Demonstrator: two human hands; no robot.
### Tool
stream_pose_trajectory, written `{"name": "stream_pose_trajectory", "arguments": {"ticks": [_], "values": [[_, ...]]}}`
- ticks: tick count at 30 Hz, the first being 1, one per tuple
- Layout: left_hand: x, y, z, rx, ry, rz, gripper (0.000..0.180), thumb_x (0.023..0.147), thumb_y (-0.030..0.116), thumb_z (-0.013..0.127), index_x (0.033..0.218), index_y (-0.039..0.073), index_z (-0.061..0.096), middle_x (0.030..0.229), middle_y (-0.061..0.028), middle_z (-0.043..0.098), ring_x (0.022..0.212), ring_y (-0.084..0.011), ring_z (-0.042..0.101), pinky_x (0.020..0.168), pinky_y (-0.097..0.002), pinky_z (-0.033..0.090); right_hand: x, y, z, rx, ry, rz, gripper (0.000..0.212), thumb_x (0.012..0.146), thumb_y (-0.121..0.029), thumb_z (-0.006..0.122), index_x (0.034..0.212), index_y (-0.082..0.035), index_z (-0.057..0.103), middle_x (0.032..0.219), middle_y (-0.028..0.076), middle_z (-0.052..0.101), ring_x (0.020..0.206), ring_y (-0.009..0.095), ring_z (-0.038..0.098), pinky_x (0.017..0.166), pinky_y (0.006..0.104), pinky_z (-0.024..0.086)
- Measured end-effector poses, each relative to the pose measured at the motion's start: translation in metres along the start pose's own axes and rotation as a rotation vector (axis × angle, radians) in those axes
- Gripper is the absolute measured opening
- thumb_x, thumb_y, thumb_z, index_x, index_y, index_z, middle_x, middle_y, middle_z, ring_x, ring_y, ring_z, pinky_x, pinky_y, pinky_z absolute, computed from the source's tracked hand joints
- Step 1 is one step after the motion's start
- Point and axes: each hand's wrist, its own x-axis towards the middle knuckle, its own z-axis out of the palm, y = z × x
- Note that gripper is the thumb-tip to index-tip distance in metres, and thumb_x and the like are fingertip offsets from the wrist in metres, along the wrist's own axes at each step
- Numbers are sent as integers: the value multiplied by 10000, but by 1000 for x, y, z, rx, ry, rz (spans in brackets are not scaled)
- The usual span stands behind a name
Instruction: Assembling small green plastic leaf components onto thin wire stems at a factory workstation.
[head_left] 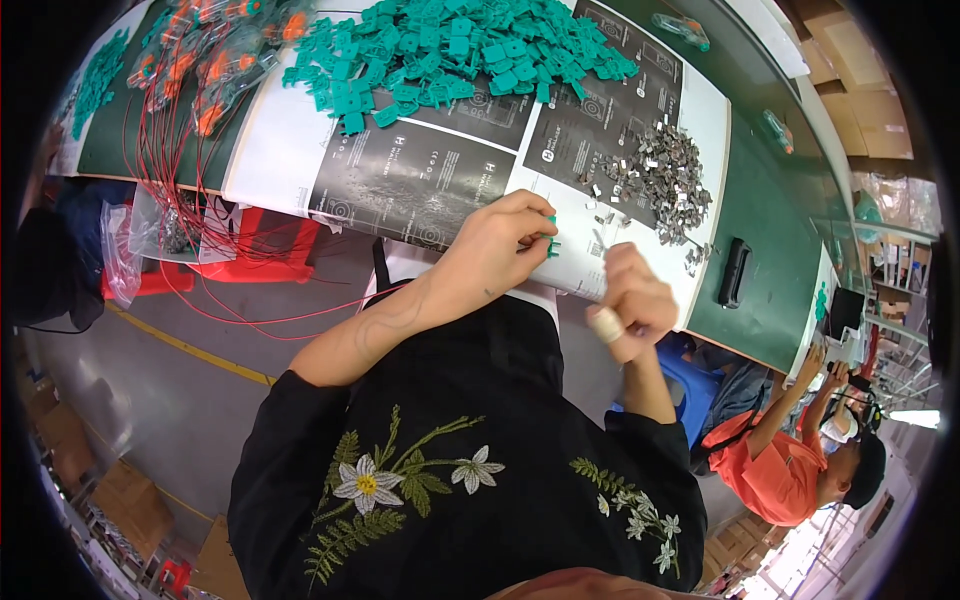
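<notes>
Teal plastic piece [553, 247] sits at the fingertips of our left hand [498, 242], pinched between thumb and fingers, near the front edge of the worktable [745, 325]. Most of it is covered by those fingers, so we cannot tell which way its long axis runs; the bits that show stick out to the right, toward our right hand [637, 305]. That is the relation that counts: the piece lies left of the right hand and a little farther from our body, with a gap between them. Our right hand is blurred, its fingers curled and a pale wrap [606, 323] around one digit; we cannot tell whether it grips anything. Beyond it lies a scatter of small metal pieces [668, 185], which is nearer to the right hand than to the left. Farther off, a heap of matching teal plastic parts [470, 55] covers the far side of the black-and-white printed sheets [405, 180].
</notes>
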Motion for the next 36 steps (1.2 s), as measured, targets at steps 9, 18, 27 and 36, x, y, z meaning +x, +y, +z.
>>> {"name": "stream_pose_trajectory", "arguments": {"ticks": [9, 18, 27, 36], "values": [[-7, 4, 4, 33, -62, -33, 118, 789, -32, 656, 906, -48, 664, 1061, -121, 641, 746, -189, 670, 659, -272, 548, -48, 26, 71, -217, 9, -303, 388, 603, 26, 720, 490, -97, 370, 539, 24, 370, 533, 216, 391, 575, 340, 361], [-2, 10, 0, -4, -88, -117, 116, 796, -20, 665, 911, -31, 669, 1059, -113, 653, 791, -202, 670, 676, -280, 548, -45, 41, 91, -242, 76, -382, 361, 575, 43, 682, 477, -106, 368, 494, 14, 323, 486, 197, 348, 561, 340, 338], [-16, 7, 0, 170, -73, 136, 211, 772, 7, 714, 972, -14, 653, 1156, -118, 612, 935, -262, 634, 784, -332, 526, -12, -6, 43, 358, 306, 6, 391, 770, -160, 705, 532, -114, 398, 489, -6, 333, 466, 177, 313, 529, 334, 279], [-15, 2, -3, 244, -157, 252, 197, 754, 10, 694, 937, -27, 632, 1152, -133, 573, 911, -258, 605, 785, -355, 518, 11, 1, 33, 658, 431, 348, 551, 994, -484, 284, 570, -133, 268, 472, -28, 237, 428, 101, 175, 432, 292, 179]]}}
